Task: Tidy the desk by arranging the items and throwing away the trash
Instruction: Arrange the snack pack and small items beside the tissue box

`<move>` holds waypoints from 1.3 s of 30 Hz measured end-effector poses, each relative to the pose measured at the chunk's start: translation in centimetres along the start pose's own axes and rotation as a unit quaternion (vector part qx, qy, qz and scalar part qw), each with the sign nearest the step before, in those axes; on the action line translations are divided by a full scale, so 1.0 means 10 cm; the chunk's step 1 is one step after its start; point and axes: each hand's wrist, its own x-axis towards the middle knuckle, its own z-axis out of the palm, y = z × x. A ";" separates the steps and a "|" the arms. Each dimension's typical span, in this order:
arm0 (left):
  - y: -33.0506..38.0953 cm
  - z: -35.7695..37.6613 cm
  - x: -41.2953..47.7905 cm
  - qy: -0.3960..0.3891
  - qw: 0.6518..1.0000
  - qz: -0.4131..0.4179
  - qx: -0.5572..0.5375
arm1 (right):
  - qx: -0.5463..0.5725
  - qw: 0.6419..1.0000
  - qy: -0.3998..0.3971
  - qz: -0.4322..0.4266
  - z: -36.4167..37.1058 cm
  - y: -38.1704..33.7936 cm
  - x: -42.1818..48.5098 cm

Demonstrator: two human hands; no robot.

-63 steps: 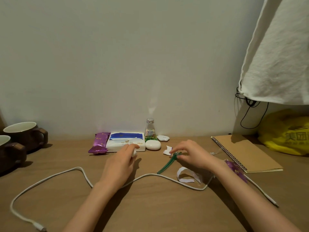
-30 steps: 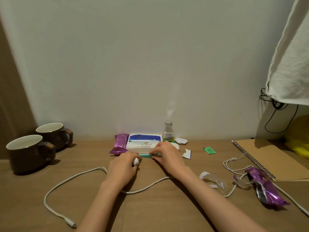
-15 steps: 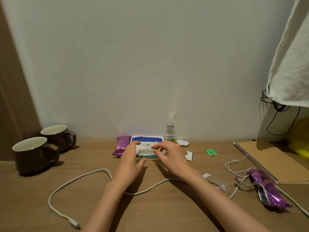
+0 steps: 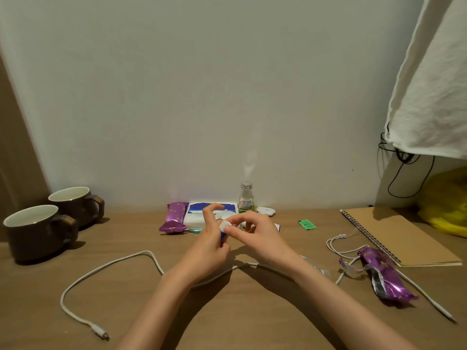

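Two hands meet over the mid bench (image 4: 227,314), just near of the tissue pack (image 4: 194,219), left hand (image 4: 209,247) gripping and right hand (image 4: 256,236) pinching one small white-and-blue item (image 4: 224,227); sorting seems underway, and the next move likely calls for placing or binning it.

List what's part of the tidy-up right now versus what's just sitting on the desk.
In play:
- left hand and right hand, both pinching a small white piece
- torn purple wrapper
- green scrap
- white cable

Lying about:
- mugs
- notebook
- bottle
- yellow bag
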 end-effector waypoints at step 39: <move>-0.30 0.03 0.02 0.066 0.970 -0.021 0.232 | -0.213 0.967 -0.033 0.133 -0.66 0.57 0.04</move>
